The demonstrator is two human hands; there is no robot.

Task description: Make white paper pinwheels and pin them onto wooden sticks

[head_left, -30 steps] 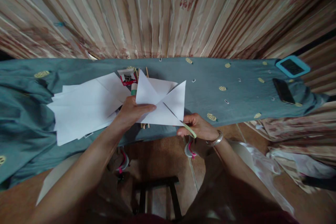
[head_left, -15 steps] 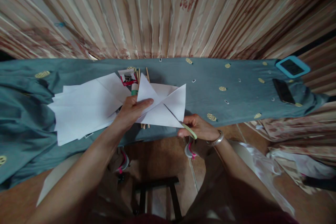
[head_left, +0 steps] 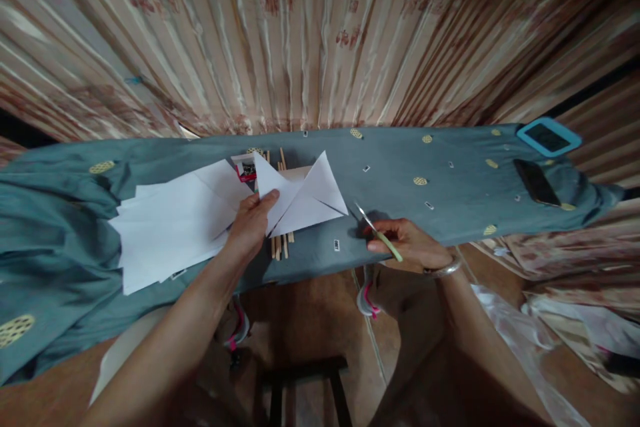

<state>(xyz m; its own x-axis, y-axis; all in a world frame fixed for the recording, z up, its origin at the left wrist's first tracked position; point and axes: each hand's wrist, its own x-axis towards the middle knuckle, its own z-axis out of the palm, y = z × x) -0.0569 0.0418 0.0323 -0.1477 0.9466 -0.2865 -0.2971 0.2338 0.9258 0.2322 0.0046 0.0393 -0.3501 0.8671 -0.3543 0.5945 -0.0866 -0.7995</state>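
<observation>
Front edge: the teal cloth (head_left: 390, 153) drops off just below both hands; the right hand (head_left: 407, 243) sits right over that edge.
Back edge: runs along a pleated curtain (head_left: 305, 40), so pretty tight on that side.
Elbow room: a wide stretch of pineapple-print cloth runs from the scissors (head_left: 389, 245) over to a dark phone (head_left: 537, 182) and a blue-framed device (head_left: 549, 137), both well apart from the work at the far right end.
Crowded side: a fanned-out paper stack (head_left: 173, 227) fills the left, jagged at its outer edge, with the left forearm crossing its near corner.
Cut paper: the white slit paper (head_left: 307, 203) is mid-table over some wooden sticks (head_left: 285, 247), points sticking up, one slit running in from its right corner, another by its lower left.
Left grip: the left hand (head_left: 253, 217) has the slit paper pinched, thumb on top; the fingers underneath are hidden.
Right grip: wrapped round the green scissor handles, tip near the paper's right corner but not touching. Can't tell how far the blades are spread.
Little box: the red-and-white box (head_left: 246, 168) stands open behind the paper, small dark bits inside, too tiny to make out.
</observation>
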